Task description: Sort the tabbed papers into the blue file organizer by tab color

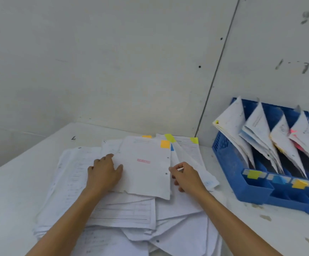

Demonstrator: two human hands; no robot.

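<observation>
Two walls meeting in a corner fill the upper half of the frame, above a white table [17, 182] that carries a loose pile of papers [128, 215] across the lower centre; the pile's near edge is cut off by the bottom of the frame. At the right stands the blue file organizer [229, 163], its far end cut off by the right edge. Its four slots hold sheaves of paper that lean toward the upper left with their corners pointing up. Green, blue, yellow and pink labels sit along its front rail; the pink one is only partly seen. On top of the pile lies the top sheet [146, 172], its long axis running from the bottom toward the wall, tabbed end farthest away and punched holes along its right edge. Its print is too blurred to read. The left hand [104, 172] rests flat on the sheet's left edge, fingers straight and slightly spread. The right hand [187, 176], fingers curled, pinches the edge of the green-tabbed sheet [177, 156], which is lifted just beside the top sheet. An orange tab [165, 144] marks the top sheet's far right corner, and a blue tab [172, 147] peeks out beneath it, mostly hidden.
</observation>
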